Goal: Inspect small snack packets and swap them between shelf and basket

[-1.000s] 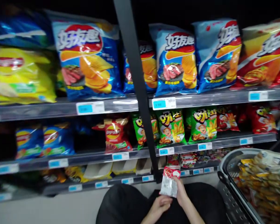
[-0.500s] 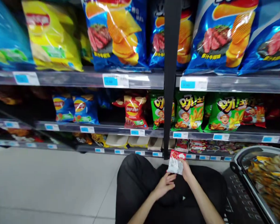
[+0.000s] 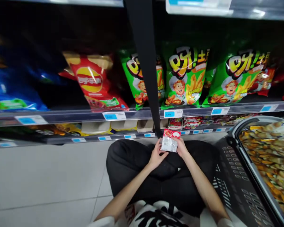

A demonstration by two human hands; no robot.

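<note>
A small red-and-silver snack packet (image 3: pixel 169 144) is held above my crossed legs, its printed silver face towards me. My right hand (image 3: pixel 181 147) is closed on its right edge. At the packet's left edge, my left hand (image 3: pixel 156 155) has its fingers curled against the side, and its thumb reaches below the lower corner. Some of the left fingertips are hidden by the packet. Just beyond it, on the bottom shelf, lie small red snack packets (image 3: pixel 175 123).
A dark shopping basket (image 3: pixel 241 176) full of small brown-and-orange packets stands at my right. Ahead, a shelf edge (image 3: pixel 142 114) carries green snack bags (image 3: pixel 184 78) and a red chip bag (image 3: pixel 92 80). A black upright post (image 3: pixel 146 63) divides the shelves. Low cartons (image 3: pixel 94 127) sit below.
The view has tilted down and come closer to the lower shelves. My left hand has moved from under the packet to its left edge. My right hand still holds it.
</note>
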